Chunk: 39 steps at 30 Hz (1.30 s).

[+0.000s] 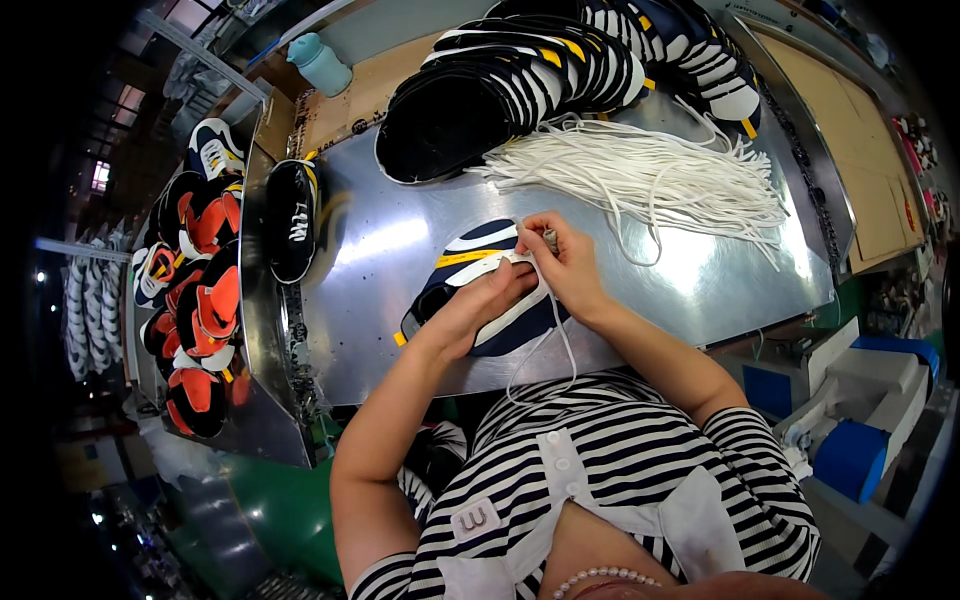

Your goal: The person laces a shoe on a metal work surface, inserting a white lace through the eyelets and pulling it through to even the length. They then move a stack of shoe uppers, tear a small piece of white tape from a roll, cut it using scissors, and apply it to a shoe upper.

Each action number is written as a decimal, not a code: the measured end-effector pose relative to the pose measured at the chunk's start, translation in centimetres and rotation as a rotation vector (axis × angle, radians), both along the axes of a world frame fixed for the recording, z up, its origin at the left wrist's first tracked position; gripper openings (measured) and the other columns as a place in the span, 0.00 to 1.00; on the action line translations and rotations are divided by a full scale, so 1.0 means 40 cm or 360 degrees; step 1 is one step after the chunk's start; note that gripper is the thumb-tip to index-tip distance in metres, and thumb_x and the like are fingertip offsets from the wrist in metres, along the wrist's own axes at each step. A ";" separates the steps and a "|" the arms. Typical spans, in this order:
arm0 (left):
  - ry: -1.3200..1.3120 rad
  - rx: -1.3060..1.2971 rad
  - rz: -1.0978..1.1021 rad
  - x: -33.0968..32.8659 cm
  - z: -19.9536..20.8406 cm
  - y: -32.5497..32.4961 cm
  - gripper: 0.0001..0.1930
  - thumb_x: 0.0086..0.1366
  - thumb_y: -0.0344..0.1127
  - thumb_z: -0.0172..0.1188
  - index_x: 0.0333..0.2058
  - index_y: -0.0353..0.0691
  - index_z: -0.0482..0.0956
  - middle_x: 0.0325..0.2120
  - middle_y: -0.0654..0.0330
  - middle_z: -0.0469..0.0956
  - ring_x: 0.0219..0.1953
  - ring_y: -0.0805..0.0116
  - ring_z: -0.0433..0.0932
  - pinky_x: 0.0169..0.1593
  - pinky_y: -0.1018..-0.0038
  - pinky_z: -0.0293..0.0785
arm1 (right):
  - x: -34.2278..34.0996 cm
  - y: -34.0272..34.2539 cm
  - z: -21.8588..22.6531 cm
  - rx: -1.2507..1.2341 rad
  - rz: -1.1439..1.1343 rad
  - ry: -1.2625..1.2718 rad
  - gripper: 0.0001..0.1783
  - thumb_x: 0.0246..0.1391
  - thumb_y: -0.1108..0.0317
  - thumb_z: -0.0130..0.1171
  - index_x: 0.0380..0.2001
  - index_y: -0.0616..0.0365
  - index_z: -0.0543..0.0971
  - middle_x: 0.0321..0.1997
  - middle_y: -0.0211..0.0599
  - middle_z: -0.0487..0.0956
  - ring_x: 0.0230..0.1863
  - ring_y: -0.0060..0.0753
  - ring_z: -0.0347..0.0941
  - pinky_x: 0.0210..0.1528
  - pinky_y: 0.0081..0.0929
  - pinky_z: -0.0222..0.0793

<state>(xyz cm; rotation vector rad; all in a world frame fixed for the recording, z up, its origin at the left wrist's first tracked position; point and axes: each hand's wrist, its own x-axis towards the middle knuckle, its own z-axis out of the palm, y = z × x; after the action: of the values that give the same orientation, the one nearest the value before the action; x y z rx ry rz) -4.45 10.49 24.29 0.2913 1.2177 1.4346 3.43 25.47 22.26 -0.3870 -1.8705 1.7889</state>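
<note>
A navy, white and yellow shoe upper [505,335] lies at the near middle of the metal table. My left hand [480,305] is closed on its white middle part. Above its upper right end, my right hand [562,262] pinches a white shoelace [558,325], whose loose length hangs toward my lap. The fingertips of both hands nearly meet at the upper's lace area, and the fingers hide where the lace enters. Beyond my hands, a thick bundle of white laces [640,180] is spread out, some strands straying toward me.
Stacked shoe uppers [450,120] curve along the table's far side. On the left, a black shoe [292,222] rests by the raised metal edge, beside a trough of red-lined shoes [205,310]. A light-blue bottle [320,66] stands far left; cardboard [840,150] lies at right.
</note>
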 end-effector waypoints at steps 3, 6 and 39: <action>-0.0250 0.0178 0.0174 -0.005 -0.013 0.001 0.31 0.71 0.56 0.47 0.58 0.32 0.66 0.52 0.53 0.72 0.57 0.63 0.69 0.66 0.69 0.60 | 0.026 -0.022 0.050 0.0309 -0.0026 0.0223 0.05 0.59 0.72 0.58 0.38 0.61 0.77 0.29 0.36 0.80 0.30 0.26 0.78 0.33 0.21 0.71; -0.0216 0.0242 0.0477 -0.001 -0.025 0.014 0.21 0.71 0.48 0.52 0.50 0.34 0.73 0.41 0.59 0.78 0.47 0.67 0.76 0.58 0.71 0.68 | 0.028 -0.047 0.069 0.0288 0.0100 0.0460 0.05 0.59 0.73 0.57 0.38 0.62 0.78 0.30 0.34 0.80 0.26 0.20 0.74 0.29 0.18 0.69; 0.0475 0.0125 0.0931 0.123 0.042 -0.014 0.12 0.66 0.31 0.61 0.47 0.33 0.79 0.42 0.62 0.80 0.41 0.76 0.77 0.46 0.80 0.72 | 0.149 0.002 0.150 0.0203 0.0478 -0.0363 0.08 0.61 0.71 0.56 0.41 0.64 0.77 0.26 0.39 0.80 0.23 0.24 0.75 0.27 0.23 0.70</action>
<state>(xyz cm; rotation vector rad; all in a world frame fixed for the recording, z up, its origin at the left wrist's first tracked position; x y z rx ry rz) 0.48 9.92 25.97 0.2148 1.5727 1.9969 9.41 25.54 28.26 -0.2841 -2.2918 1.8650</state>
